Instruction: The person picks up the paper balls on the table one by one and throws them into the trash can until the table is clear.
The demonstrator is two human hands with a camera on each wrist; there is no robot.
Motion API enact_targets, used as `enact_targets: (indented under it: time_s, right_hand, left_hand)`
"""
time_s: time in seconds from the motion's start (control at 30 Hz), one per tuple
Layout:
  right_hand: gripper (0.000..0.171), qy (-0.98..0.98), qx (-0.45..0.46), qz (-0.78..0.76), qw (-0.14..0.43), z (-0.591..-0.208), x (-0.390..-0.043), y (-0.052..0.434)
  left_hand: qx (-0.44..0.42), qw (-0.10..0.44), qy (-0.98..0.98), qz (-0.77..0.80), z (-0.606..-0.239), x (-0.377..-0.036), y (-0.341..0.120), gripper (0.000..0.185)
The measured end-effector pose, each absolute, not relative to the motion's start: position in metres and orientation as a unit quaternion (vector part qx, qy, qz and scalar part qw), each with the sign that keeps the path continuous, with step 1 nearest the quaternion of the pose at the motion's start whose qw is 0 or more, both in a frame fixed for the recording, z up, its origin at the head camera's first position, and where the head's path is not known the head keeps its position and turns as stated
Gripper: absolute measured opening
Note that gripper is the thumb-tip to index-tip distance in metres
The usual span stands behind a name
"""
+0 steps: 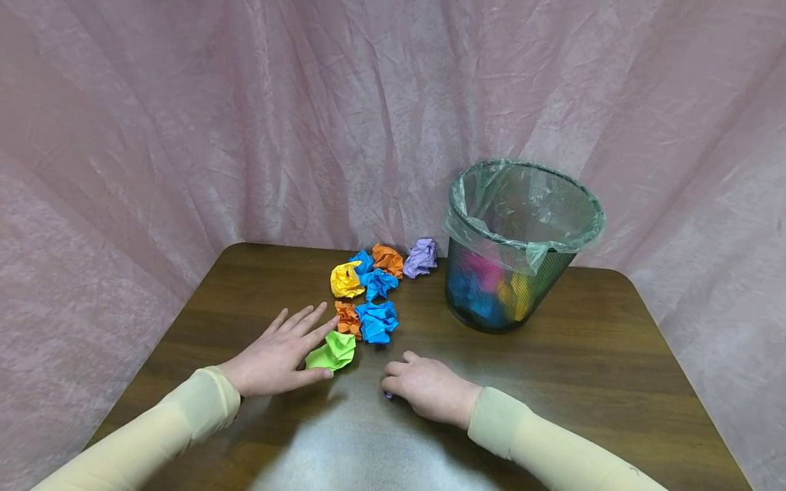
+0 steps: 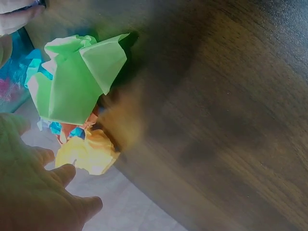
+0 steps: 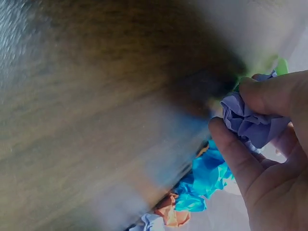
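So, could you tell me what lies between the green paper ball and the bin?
In the head view, a blue paper ball lies between the green paper ball and the bin.

paper wads (image 1: pixel 368 293) bunched mid-table (image 1: pixel 614 354), bin (image 1: pixel 518 245) right of them, more wads inside it, curtain (image 1: pixel 184 123) at the far side

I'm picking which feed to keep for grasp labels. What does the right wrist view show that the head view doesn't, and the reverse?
Only the right wrist view shows the purple paper ball pinched inside the right hand; from the head view it is almost hidden under the knuckles.

Only the head view shows the mesh wastebasket with its liner, the left hand lying flat beside the green paper ball, and the yellow paper ball.

Both show the wooden table and blue crumpled paper.
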State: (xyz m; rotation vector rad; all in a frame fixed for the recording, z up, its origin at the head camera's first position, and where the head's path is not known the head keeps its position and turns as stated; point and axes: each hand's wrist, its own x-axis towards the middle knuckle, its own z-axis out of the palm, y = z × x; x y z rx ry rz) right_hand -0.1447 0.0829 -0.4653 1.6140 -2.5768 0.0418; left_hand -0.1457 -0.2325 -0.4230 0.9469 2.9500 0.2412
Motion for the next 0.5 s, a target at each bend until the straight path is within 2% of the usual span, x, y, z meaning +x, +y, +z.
enact_targets:
  time_s: [0.2, 0.5]
  right_hand:
    - [0.022, -0.846, 0.53, 0.014, 0.05, -0.454, -0.148, 0.088]
    - [0.027, -0.845, 0.527, 0.02, 0.086, -0.422, -0.152, 0.103]
  left_hand:
    - [0.31, 0.016, 0.948, 0.074, -0.422, -0.146, -0.231, 0.09]
    - [0.326, 0.009, 0.944, 0.059, -0.413, -0.145, -0.225, 0.088]
